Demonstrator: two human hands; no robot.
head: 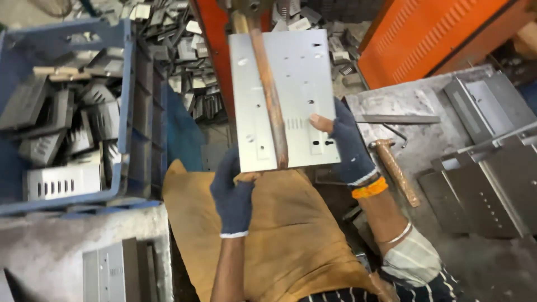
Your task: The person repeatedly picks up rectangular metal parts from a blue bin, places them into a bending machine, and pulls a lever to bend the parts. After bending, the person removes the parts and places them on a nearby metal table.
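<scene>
Both hands clench the sheet (291, 84) under the copper arm (271, 95), left hand (234, 193) at its bottom edge, right hand (347, 145) at the side; a loosened grip could tilt it.

We saw a smooth, dull-grey sheet-metal panel (285, 95) crossed by a worn copper-coloured bar (271, 95), gripped by knitted dark-blue cloth gloves on the left hand (234, 193) and right hand (348, 146), above rough tan cloth (279, 235).

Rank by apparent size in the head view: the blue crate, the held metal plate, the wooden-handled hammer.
1. blue crate, largest, partly cut off by the frame.
2. metal plate, held nearer the camera, so its size is flattered.
3. hammer, smallest.
</scene>
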